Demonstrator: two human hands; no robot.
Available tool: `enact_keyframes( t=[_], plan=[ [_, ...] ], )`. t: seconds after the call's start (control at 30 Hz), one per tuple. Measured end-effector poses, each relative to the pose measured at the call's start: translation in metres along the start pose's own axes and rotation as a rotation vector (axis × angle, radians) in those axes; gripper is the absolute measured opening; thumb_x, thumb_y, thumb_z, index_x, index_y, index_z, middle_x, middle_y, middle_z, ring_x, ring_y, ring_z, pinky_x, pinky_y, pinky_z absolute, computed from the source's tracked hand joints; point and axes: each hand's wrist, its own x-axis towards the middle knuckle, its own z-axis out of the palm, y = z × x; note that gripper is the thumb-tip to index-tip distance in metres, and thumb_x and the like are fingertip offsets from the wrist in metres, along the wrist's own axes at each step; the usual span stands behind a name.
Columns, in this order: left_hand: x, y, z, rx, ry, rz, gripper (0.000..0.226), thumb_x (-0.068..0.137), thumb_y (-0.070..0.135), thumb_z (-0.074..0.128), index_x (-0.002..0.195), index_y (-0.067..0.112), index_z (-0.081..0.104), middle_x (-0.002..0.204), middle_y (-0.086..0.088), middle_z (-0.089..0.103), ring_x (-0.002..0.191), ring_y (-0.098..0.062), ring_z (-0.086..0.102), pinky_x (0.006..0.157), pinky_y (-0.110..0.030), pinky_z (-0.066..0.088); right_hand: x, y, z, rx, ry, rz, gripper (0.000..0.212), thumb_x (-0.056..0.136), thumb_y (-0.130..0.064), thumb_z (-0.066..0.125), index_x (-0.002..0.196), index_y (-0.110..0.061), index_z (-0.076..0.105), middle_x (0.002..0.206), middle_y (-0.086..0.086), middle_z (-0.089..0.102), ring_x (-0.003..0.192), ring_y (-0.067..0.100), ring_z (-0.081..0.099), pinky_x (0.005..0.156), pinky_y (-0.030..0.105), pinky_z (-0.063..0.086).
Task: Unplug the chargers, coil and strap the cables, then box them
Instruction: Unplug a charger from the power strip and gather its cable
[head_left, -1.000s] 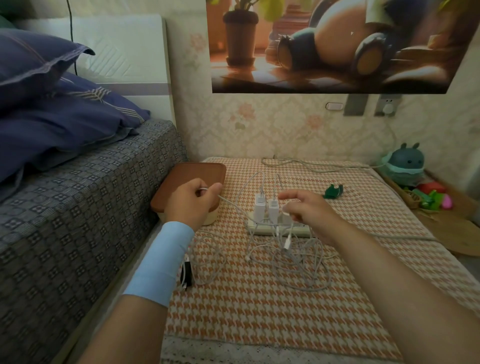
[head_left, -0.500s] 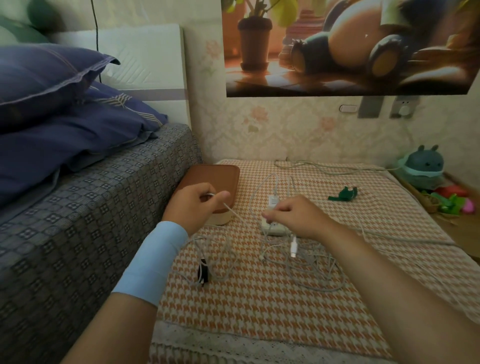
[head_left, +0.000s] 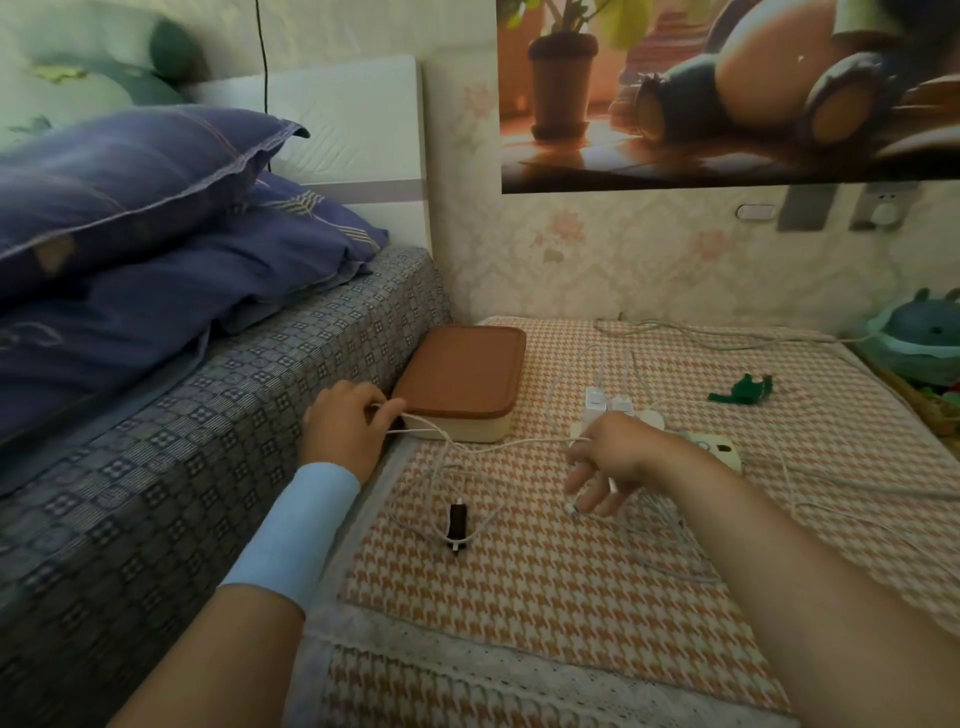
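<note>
Between the two hands, a white cable (head_left: 498, 441) runs tight over the bench (head_left: 545, 597), just in front of the box (head_left: 462, 371). Two chargers (head_left: 605, 402) sit plugged into the power strip (head_left: 717, 447) behind the right hand. More cable lies in a messy pile by that hand, so a hard pull could make a knot or drag the strip. The left hand (head_left: 345, 426) is beside the bed (head_left: 208, 415), its fingers curled tight on the cable. The right hand (head_left: 613, 457) seems to pinch the cable near its thumb, and its other fingers hang down apart.
</note>
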Motion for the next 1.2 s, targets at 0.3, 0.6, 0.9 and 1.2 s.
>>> enact_keyframes(
  t=[0.3,0.6,0.9,1.2],
  plan=[
    [-0.024,0.028,0.021,-0.01,-0.518,-0.046,0.014,0.09,0.041,0.066,0.099,0.031,0.062,0.101,0.005,0.058,0.085,-0.016,0.06,0.073,-0.033,0.053,0.016,-0.014,0.029,0.509,-0.109,-0.11,0.035,0.109,-0.042,0.034,0.129,-0.023,0.056,0.059,-0.004,0.032,0.047,0.009,0.022,0.039,0.021,0.021],
    [-0.043,0.042,0.048,0.071,-0.727,-0.059,0.025,0.083,0.04,0.072,0.077,0.023,0.055,0.08,0.001,0.059,0.069,-0.016,0.053,0.059,-0.029,0.047,0.026,-0.017,0.041,0.258,0.411,-0.552,0.041,0.111,-0.028,0.03,0.15,-0.034,0.043,0.089,0.004,0.066,0.048,0.008,0.047,0.053,0.022,0.038],
    [-0.043,0.056,0.074,0.14,-0.738,-0.181,0.026,0.088,0.028,0.065,0.106,0.02,0.048,0.092,-0.002,0.057,0.073,-0.017,0.054,0.07,-0.035,0.054,0.015,0.006,0.02,-0.012,0.025,-0.294,0.025,0.103,-0.015,0.051,0.098,-0.005,0.073,0.054,-0.004,0.062,0.039,0.01,0.042,0.039,0.023,0.031],
    [-0.025,0.105,0.05,-0.58,-0.686,-0.391,0.029,0.08,0.034,0.077,0.097,0.013,0.064,0.092,-0.009,0.072,0.065,-0.023,0.066,0.058,-0.03,0.052,-0.015,0.002,0.008,-0.091,-0.269,-0.011,0.036,0.104,-0.035,0.041,0.129,-0.019,0.062,0.102,0.002,0.079,0.048,0.014,0.016,0.048,0.028,0.021]
  ],
)
